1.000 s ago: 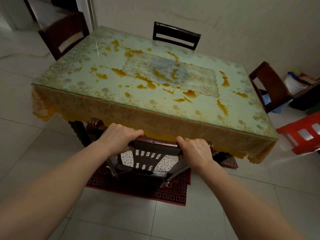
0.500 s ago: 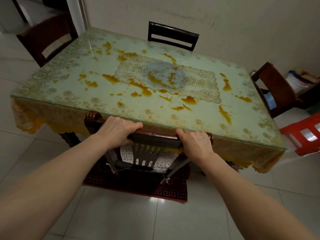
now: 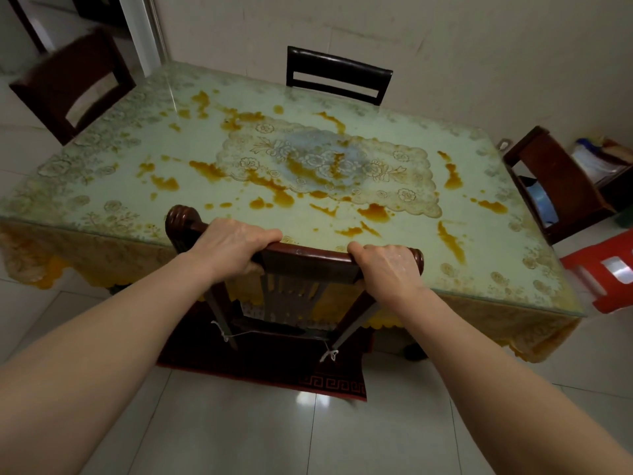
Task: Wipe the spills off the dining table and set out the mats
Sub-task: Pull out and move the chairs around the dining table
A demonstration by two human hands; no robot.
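**Orange sauce everywhere, no cloth in sight**

Left hand point(image 3: 233, 246) and right hand point(image 3: 387, 269) each wrap their fingers round the top rail of the near chair point(image 3: 308, 258), right at the dining table point(image 3: 102, 186) edge. Spills point(image 3: 375, 212) dot the whole glass top, easily a dozen blotches. My worry: shove too hard and the chair bangs the glass or snags the tablecloth point(image 3: 102, 255). Count: four chairs, one table, one red stool point(image 3: 609, 269), zero wiping cloths or loose mats visible.
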